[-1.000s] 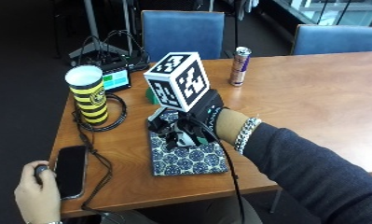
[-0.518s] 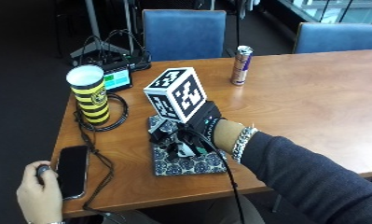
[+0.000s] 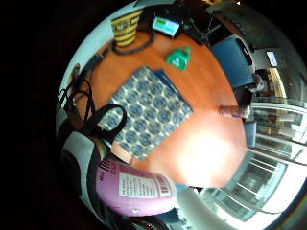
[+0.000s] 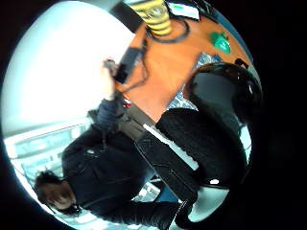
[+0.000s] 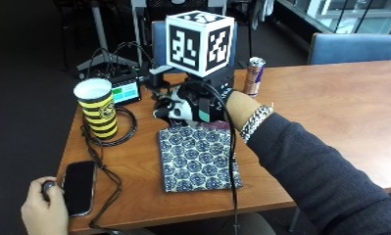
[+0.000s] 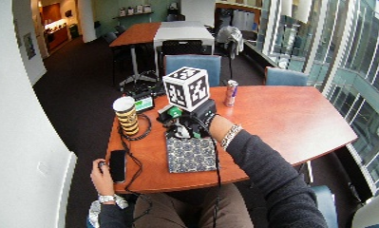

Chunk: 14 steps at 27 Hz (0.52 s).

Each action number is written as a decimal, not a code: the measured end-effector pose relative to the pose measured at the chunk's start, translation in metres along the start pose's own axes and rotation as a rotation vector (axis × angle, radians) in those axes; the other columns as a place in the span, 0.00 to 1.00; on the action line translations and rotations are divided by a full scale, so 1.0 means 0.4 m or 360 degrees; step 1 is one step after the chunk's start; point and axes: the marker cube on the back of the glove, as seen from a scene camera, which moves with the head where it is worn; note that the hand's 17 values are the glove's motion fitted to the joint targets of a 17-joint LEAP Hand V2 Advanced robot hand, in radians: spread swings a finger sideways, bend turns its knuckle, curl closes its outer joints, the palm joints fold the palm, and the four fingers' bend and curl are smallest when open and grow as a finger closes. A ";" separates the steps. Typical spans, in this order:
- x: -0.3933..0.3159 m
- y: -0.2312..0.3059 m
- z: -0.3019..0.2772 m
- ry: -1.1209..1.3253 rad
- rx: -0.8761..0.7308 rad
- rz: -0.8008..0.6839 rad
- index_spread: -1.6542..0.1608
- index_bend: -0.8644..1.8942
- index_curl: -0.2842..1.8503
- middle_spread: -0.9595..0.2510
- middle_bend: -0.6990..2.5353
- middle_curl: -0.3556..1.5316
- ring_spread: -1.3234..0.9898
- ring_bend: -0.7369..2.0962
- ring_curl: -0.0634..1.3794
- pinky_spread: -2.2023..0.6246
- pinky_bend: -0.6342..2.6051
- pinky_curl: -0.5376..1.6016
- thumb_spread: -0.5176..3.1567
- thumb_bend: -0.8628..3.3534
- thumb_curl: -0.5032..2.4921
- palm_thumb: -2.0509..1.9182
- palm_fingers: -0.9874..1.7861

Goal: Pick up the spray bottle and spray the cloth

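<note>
Fig., L to R: bare hand [image 5: 46, 211] at near-left table [image 5: 325, 112] edge by phone [image 5: 79, 186]; striped cup [image 5: 97, 108]; gloved hand [image 5: 198, 105], fingers curled round bottle [image 3: 134, 188], held above far edge of cloth [image 5: 196, 157]; can [image 5: 252, 76] far right.

Right hand [image 5: 198, 105]: black glove, black straps, white plastic at the palm. Silver chain-link bracelet [image 5: 255, 121] at that wrist. Dark grey-blue long sleeve [image 5: 319, 176] on the right arm. Left hand [image 5: 45, 210] bare; wristwatch [image 6: 105, 198] with a pale face on its wrist. Brown trousers [image 6: 195, 209] under the desk edge.
</note>
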 end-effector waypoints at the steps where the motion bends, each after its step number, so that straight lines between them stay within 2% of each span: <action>1: -0.008 -0.007 -0.020 -0.0070 0.0071 -0.0025 0.78 0.47 0.40 0.63 0.42 0.45 0.51 0.50 0.36 0.69 0.32 0.43 0.48 0.20 0.24 0.59 0.87; 8: -0.073 -0.059 -0.085 -0.0590 0.0535 -0.0227 0.77 0.47 0.40 0.63 0.42 0.45 0.51 0.50 0.35 0.69 0.32 0.43 0.47 0.20 0.24 0.58 0.87; 14: -0.103 -0.107 -0.056 -0.1140 0.0847 -0.0253 0.77 0.47 0.40 0.63 0.42 0.45 0.51 0.50 0.35 0.69 0.32 0.43 0.47 0.20 0.24 0.58 0.86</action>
